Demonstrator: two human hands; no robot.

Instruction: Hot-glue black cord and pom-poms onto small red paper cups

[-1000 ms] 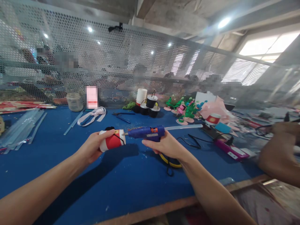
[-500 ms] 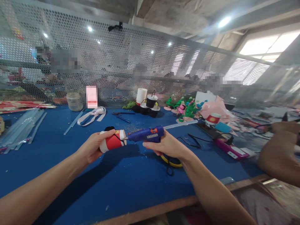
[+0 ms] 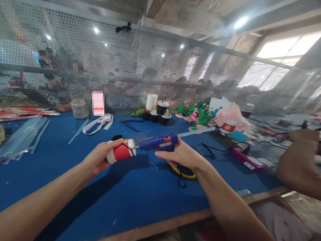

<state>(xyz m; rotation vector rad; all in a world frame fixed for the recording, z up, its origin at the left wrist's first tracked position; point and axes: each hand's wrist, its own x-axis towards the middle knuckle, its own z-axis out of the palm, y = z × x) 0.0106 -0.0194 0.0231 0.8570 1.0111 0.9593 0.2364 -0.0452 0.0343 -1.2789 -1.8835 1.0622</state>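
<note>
My left hand (image 3: 99,157) grips a small red and white paper cup (image 3: 122,151) turned on its side, with a black handle loop over it. A blue hot glue gun (image 3: 159,143) sits in my right hand (image 3: 181,154), its nozzle touching the white rim end of the cup. A clear glue stick (image 3: 197,132) sticks out of the back of the gun. Both hands hover just above the blue table (image 3: 130,194).
Black and white cups (image 3: 157,112) stand at the back by the perforated screen (image 3: 125,67). Green and pink craft figures (image 3: 198,117), a yellow-handled tool (image 3: 184,172), a pink device (image 3: 245,160), glue sticks (image 3: 22,137) and a jar (image 3: 80,108) lie around. Another person's arm (image 3: 298,164) is at right.
The rear of the glue gun has tipped up slightly and the cup has shifted a little right with it; the nozzle stays against the cup's rim. The neighbour's arm barely moved.
</note>
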